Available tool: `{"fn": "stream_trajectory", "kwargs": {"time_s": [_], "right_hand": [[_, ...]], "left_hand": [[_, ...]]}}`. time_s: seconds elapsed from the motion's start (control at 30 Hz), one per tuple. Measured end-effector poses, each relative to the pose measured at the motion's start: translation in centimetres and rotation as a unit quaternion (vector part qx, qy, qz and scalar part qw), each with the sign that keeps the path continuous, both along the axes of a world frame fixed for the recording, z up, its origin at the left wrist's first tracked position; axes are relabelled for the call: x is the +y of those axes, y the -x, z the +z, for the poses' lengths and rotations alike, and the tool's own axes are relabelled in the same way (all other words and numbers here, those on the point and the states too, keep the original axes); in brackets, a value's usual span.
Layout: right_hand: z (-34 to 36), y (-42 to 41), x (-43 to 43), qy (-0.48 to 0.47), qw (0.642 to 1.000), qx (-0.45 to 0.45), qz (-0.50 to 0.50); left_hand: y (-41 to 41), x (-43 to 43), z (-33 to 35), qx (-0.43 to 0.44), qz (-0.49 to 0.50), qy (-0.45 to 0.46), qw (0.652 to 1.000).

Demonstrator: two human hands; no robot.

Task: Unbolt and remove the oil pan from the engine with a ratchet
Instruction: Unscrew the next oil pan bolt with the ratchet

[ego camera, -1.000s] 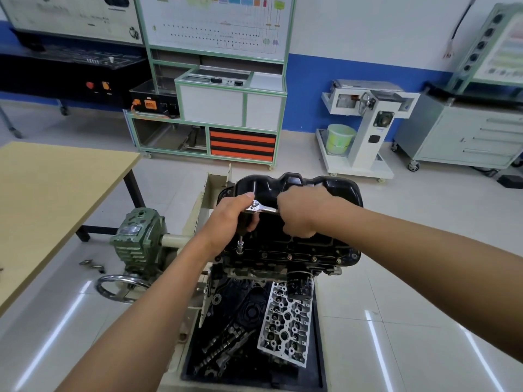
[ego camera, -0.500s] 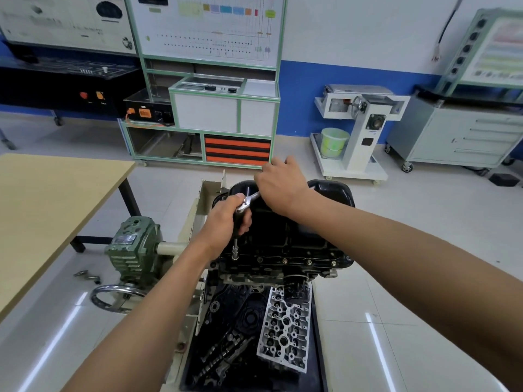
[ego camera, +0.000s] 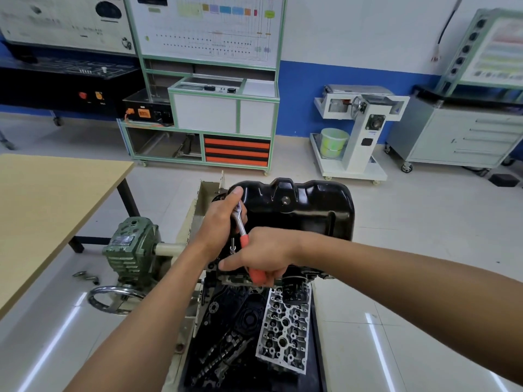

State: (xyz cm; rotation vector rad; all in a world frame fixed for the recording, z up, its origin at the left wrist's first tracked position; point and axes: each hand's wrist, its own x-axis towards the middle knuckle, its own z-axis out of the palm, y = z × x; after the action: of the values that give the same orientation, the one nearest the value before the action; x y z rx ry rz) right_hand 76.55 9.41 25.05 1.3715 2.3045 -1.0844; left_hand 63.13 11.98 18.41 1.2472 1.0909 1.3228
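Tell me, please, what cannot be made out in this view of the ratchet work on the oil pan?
Head view only:
- Head of the ratchet: wrapped by the left hand.
- The bolt under the socket: covered by socket and hands.
- Far flange of the oil pan: behind the pan's own body.
- Near flange, middle: behind the right hand.
- Text on the wall chart: too small, blurred.

One head-worn view looks forward and down, close over the glossy black metal oil pan (ego camera: pixel 297 205), with the blue-and-white wall (ego camera: pixel 353 29) far beyond.
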Motion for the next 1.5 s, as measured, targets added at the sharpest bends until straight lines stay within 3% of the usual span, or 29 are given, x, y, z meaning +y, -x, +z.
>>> {"fn": "stream_trajectory", "kwargs": {"time_s": [0.1,0.2,0.27,0.33,0.43,0.53,0.73,0.83,0.97,1.13,1.33,1.5], "right_hand": [[0.7,0.1,0.0,-0.02,0.999,-0.022,0.021],[2.3,-0.2,0.9,-0.069,0.986,-0.126,0.085],[3.1,-0.6,1.5,-0.112,0.961,-0.221,0.121],[3.5,-1.0,2.4,-0.232,0.924,-0.276,0.13],[3.5,-0.9,4.3,-0.432,0.849,-0.279,0.118],[2.6,-0.4,6.5,-0.525,0.798,-0.268,0.122],[2.1,0.2,7.9,-0.58,0.775,-0.226,0.11],[2.1,-0.2,7.2,-0.548,0.796,-0.234,0.106],[2.0,-1.5,5.8,-0.434,0.868,-0.224,0.088],[3.0,-2.4,3.8,-0.103,0.982,-0.146,0.066],[-0.1,0.0,0.1,0.128,0.99,-0.043,0.05],[1.6,-1.1,1.5,0.068,0.989,-0.091,0.094]], "left_hand": [[0.0,-0.1,0.1,-0.003,-0.009,0.012,1.0],[0.4,-0.1,0.1,0.008,-0.027,0.022,0.999],[1.0,-0.2,-0.1,0.019,-0.047,0.023,0.998],[1.4,-0.4,-0.5,0.037,-0.069,0.017,0.997],[1.4,-0.6,-0.8,0.069,-0.067,-0.004,0.995],[1.0,-0.6,-0.3,0.086,-0.067,-0.002,0.994],[0.8,-0.2,0.3,0.078,-0.075,-0.011,0.994],[0.5,-0.1,-0.1,0.075,-0.047,-0.018,0.996],[0.1,-0.5,-0.4,0.068,-0.016,-0.033,0.997],[-0.4,-0.5,0.4,0.039,0.032,-0.001,0.999],[-1.2,-0.5,0.7,0.018,0.026,-0.003,1.0],[-0.2,-0.6,0.4,0.038,-0.001,-0.008,0.999]]}}
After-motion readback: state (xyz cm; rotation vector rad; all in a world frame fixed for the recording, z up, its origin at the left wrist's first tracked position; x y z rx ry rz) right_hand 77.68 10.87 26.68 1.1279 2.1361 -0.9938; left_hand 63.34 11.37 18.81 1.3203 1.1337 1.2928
